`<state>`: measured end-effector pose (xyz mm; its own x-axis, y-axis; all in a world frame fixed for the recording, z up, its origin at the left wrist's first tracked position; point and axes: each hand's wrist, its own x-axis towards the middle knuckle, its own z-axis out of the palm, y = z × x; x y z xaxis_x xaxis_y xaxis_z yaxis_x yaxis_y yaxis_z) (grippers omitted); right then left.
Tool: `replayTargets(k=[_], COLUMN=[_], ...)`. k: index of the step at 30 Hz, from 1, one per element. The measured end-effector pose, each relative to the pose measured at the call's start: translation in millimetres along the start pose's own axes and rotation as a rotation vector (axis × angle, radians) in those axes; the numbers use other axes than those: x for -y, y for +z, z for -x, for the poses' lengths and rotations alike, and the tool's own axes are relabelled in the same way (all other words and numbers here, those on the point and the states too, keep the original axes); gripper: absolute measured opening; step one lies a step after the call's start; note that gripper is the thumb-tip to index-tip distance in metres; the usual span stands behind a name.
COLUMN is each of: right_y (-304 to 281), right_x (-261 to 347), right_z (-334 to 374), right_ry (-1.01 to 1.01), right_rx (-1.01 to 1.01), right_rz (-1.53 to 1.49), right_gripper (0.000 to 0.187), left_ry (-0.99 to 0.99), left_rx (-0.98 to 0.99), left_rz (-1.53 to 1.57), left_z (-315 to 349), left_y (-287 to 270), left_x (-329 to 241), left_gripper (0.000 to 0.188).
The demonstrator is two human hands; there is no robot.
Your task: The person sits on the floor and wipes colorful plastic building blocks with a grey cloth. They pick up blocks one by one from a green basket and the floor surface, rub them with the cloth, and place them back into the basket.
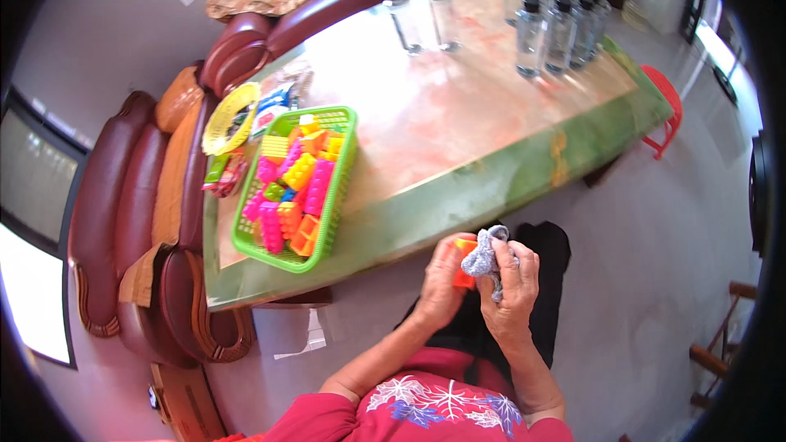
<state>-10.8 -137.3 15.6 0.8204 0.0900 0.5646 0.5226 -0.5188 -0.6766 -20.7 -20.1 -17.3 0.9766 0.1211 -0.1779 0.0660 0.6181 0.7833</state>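
Observation:
Over my lap, just off the table's near edge, my left hand (443, 282) is closed round an orange toy building block (464, 262). My right hand (512, 282) grips a bunched grey cloth (485, 255), which lies against the block's right side. Part of the block is hidden by the cloth and fingers. To the left on the table stands a green plastic basket (350, 147) of pink, orange and yellow building blocks (300, 170).
The marble-topped table (458, 172) has a green border. Several clear bottles (530, 37) with black caps stand at its far right, two more bottles (443, 16) nearer the middle. A yellow basket (214, 135) and packets sit at left. A red stool (665, 106) is beyond the right corner.

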Motion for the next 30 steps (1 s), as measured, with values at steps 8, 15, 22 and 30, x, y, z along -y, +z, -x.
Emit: replayTargets(k=[8, 15, 22, 30], right_y=[13.7, -22.2, 3.6, -1.9], right_x=[8.4, 5.1, 19.9, 9.2], right_z=[34.0, 26.9, 16.2, 43.5], right_ry=[-0.134, 0.017, 0.534, 0.633], right_rx=[0.189, 0.442, 0.109, 0.601], right_rz=[-0.132, -0.554, -0.712, -0.906], right_gripper=[0.044, 0.032, 0.021, 0.016], left_ry=[0.007, -0.021, 0.259, 0.968], left_rx=[-0.098, -0.047, 0.051, -0.162], left_rz=[0.103, 0.176, -0.226, -1.133], left_z=[2.6, 3.5, 16.6, 10.1], left_y=[-8.2, -12.1, 23.7, -14.6], left_x=[-8.3, -16.0, -16.9, -106.7], left_gripper=[0.025, 0.031, 0.040, 0.048])
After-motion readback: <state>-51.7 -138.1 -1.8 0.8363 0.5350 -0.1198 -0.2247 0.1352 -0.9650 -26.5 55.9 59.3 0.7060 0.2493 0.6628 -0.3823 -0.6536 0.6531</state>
